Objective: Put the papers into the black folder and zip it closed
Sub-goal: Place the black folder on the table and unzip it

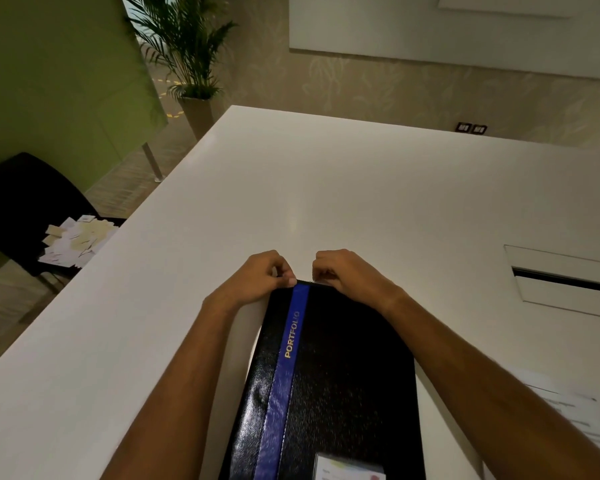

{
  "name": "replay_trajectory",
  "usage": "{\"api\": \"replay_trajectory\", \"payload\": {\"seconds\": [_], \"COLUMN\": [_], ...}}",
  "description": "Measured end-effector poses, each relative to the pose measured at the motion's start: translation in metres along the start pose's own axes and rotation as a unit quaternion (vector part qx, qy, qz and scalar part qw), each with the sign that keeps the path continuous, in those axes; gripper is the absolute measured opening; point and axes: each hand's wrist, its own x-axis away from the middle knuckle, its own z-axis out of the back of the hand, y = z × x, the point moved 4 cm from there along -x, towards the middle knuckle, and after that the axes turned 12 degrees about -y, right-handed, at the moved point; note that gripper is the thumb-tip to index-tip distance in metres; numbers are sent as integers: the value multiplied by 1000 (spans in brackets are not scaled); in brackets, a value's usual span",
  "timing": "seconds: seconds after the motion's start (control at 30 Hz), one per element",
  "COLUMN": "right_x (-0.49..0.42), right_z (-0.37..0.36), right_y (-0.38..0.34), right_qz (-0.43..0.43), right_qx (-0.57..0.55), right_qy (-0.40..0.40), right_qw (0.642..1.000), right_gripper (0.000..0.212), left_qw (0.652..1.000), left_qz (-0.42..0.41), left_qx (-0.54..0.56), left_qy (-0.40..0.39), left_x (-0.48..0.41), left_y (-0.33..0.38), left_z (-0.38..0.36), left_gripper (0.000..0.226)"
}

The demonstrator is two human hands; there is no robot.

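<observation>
Far left there's a black chair (18, 199) with a messy heap of paper slips (75, 239) on the seat, a green partition (59, 74) behind it, and a potted palm (184, 50) a bit further back. The white table (326, 188) takes up most of the shot.

The left hand (262, 275) sits at the far left corner of the black folder (340, 382), fingers curled in, thumb pinching the far edge right beside the blue stripe (284, 372) that says PORTFOLIO in gold. The folder lies flat on the near middle of the table, cover up and looking closed, running from the near edge out to the hands. Can't tell how far the zip is done. There's a small card in a clear pocket (350, 467) at the near end of the cover.

The right hand (343, 271) is just beside the left one, fingers curled tight on the same far edge. Whatever it's pinching there is hidden under the fingers.

Further right, a rectangular hatch (565, 280) is set into the table, and some printed papers (565, 410) lie on the table near the right forearm, outside the folder. Wall sockets (471, 128) are on the far wall.
</observation>
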Motion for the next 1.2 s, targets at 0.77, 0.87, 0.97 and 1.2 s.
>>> {"api": "replay_trajectory", "payload": {"seconds": [0.77, 0.87, 0.97, 1.2], "right_x": [99, 113, 128, 172], "right_z": [-6, -5, -5, -16], "right_y": [70, 76, 81, 81], "right_qz": [-95, -87, -87, -113], "right_qx": [-41, -17, -11, -22], "right_qy": [90, 94, 113, 154], "right_qw": [991, 992, 990, 981], "right_gripper": [14, 13, 12, 7], "left_qw": [953, 953, 956, 957], "left_qz": [-78, -88, -99, -96], "left_qx": [-288, -287, -271, -262], "left_qy": [55, 45, 49, 71], "left_x": [-10, -12, -13, -15], "left_y": [82, 76, 74, 68], "left_z": [-120, -118, -118, -114], "left_gripper": [68, 69, 66, 59]}}
